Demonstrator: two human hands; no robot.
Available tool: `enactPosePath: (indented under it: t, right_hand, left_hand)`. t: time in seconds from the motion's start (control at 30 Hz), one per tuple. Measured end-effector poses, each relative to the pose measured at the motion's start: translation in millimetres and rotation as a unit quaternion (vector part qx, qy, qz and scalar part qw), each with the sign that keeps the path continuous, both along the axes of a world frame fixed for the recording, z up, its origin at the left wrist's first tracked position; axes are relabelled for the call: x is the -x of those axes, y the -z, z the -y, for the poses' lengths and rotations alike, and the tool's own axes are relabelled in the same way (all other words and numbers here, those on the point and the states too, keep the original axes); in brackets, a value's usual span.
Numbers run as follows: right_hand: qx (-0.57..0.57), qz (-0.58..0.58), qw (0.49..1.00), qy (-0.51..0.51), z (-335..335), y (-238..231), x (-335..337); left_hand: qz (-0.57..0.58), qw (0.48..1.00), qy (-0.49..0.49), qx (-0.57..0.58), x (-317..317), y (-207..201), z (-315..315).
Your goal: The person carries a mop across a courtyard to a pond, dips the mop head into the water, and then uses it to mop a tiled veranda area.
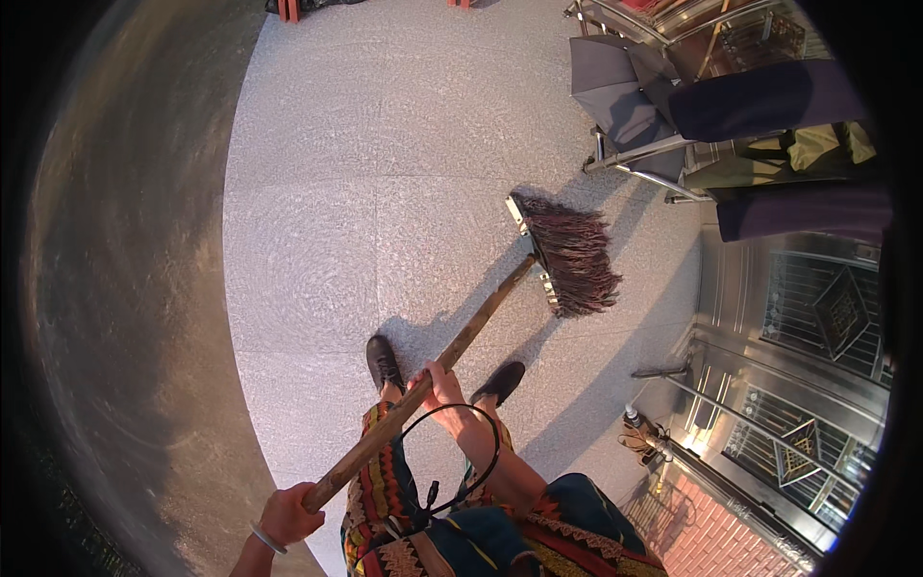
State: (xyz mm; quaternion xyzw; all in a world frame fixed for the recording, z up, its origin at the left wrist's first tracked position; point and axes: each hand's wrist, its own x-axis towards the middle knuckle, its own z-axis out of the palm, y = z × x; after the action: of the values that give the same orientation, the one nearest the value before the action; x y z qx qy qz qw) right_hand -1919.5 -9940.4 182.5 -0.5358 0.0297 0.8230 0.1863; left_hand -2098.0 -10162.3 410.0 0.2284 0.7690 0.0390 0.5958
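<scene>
A mop with a long wooden handle [476,325] slants from my lower left up to the right. Its head of dark reddish-purple strands [575,258] lies spread on the speckled grey floor, fixed to a metal clamp bar. Near the handle's upper end, my left hand [290,514] is wrapped round the wood, a pale bangle on that wrist. Farther down the shaft, my right hand [440,387] grips it in front of my legs. A black cable loop [498,452] hangs across my right forearm.
Clothes [769,101] and a grey umbrella [625,87] hang on a metal rack at the upper right. A metal door with grilles [707,332] and a brick-patterned wall [731,519] stand at the right. Brown shoes [642,440] sit by the door. The paved floor [308,240] meets darker ground [144,288] at the left.
</scene>
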Motion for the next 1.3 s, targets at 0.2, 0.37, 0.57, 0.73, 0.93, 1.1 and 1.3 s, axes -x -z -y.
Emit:
enactPosePath:
  t: [0.2, 0.37, 0.57, 0.73, 0.93, 1.1, 1.3]
  right_hand:
    - [0.09, -0.026, 0.99, -0.107, 71.0, -28.9, 105.3]
    - [0.061, -0.023, 0.979, -0.191, 42.2, -12.6, 145.8]
    - [-0.025, -0.034, 0.978, -0.204, -86.2, 15.5, 185.3]
    - [-0.061, -0.052, 0.986, -0.146, -244.0, 43.2, 218.7]
    - [-0.087, 0.051, 0.978, -0.184, -410.5, 62.0, 280.3]
    - [-0.101, 0.081, 0.988, -0.084, -524.0, 89.0, 326.6]
    - [-0.084, 0.156, 0.984, -0.031, -606.7, 122.5, 405.5]
  left_hand:
    - [-0.023, 0.987, -0.152, 0.046, 20.3, -46.0, 98.1]
    - [-0.061, 0.979, -0.196, -0.002, 19.7, -12.7, 90.9]
    - [-0.061, 0.986, -0.158, -0.008, 64.9, 37.1, -27.0]
    - [-0.064, 0.985, -0.154, -0.052, 103.6, 65.6, -178.5]
    - [-0.04, 0.985, -0.137, -0.094, 169.4, 94.5, -354.5]
    - [-0.029, 0.992, -0.07, -0.102, 255.7, 117.5, -479.1]
    - [-0.046, 0.991, 0.02, -0.125, 371.1, 185.4, -562.9]
